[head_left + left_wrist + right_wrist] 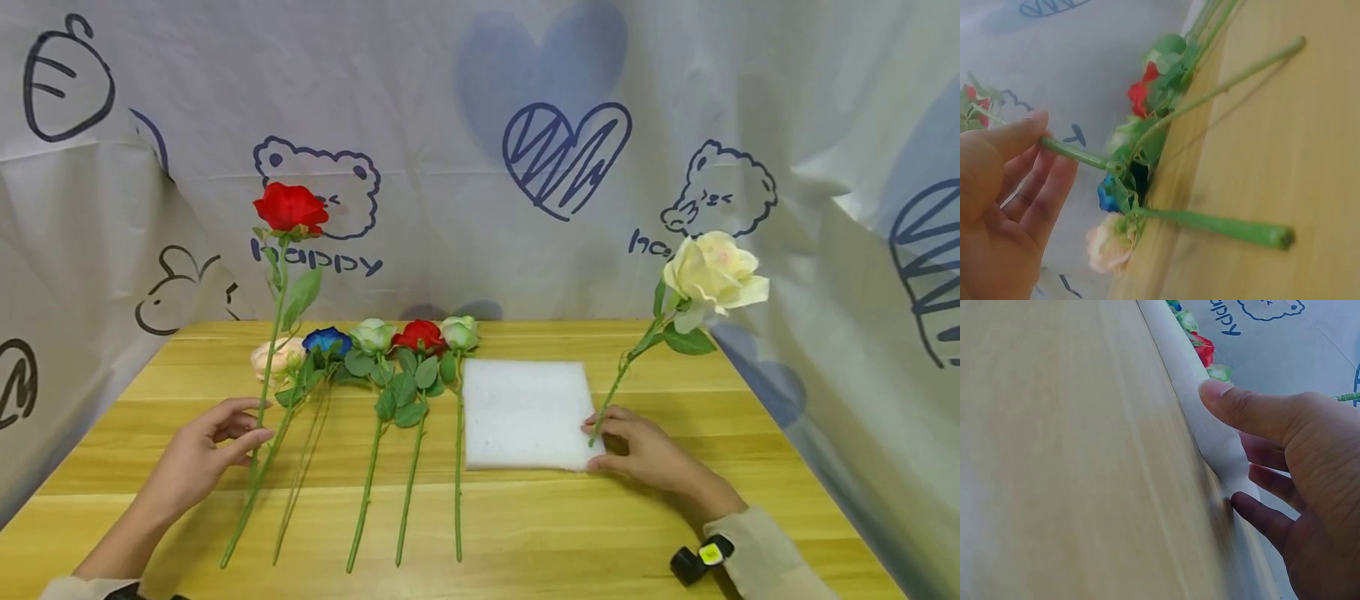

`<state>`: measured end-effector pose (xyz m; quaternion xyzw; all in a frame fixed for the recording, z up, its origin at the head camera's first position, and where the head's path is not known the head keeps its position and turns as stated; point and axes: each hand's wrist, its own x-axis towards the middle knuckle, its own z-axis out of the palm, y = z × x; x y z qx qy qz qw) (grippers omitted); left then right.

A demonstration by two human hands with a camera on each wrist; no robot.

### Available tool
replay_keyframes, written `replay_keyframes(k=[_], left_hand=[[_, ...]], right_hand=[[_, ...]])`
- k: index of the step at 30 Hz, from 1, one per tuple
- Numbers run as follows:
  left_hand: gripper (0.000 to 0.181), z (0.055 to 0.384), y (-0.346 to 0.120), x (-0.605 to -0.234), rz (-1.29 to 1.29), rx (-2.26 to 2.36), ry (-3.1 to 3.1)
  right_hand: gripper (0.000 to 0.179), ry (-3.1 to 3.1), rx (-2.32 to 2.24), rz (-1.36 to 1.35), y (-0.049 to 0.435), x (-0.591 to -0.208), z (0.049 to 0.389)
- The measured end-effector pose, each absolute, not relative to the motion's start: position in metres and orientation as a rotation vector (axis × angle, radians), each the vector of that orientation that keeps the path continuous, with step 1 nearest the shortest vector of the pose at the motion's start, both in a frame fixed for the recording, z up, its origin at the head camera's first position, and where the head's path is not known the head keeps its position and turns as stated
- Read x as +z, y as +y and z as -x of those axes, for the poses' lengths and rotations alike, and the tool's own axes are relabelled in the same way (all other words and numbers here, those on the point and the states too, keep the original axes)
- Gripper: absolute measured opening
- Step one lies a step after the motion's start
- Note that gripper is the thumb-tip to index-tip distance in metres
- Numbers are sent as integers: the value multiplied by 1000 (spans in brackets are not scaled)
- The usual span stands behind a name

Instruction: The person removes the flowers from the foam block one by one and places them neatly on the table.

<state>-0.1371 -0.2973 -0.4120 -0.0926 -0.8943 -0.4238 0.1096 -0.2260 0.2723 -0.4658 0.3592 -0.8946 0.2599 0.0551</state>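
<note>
My left hand (213, 450) pinches the stem of a red rose (291, 208) between thumb and fingers and keeps it upright, its bloom high above the table. The cut lower end of this stem (1085, 155) shows in the left wrist view. My right hand (645, 450) grips the right edge of a white foam block (525, 412), with the thumb at the front in the right wrist view. A cream rose (716, 275) rises from beside the right fingertips, tilting to the right. Its lower stem end (592, 440) overlaps the foam near that edge.
Several roses lie left of the foam, blooms toward the back: a peach rose (277, 358), a blue rose (327, 340), a pale green rose (372, 335), a second red rose (420, 336) and another pale green rose (459, 332). A printed curtain (435, 250) hangs behind the wooden table (570, 533).
</note>
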Motion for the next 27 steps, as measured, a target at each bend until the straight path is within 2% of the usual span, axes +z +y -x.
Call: replay_keyframes(k=[27], left_hand=[[54, 112, -352, -431, 12, -1286, -2754]], right_hand=[[41, -2724, 811, -1084, 272, -465, 225]])
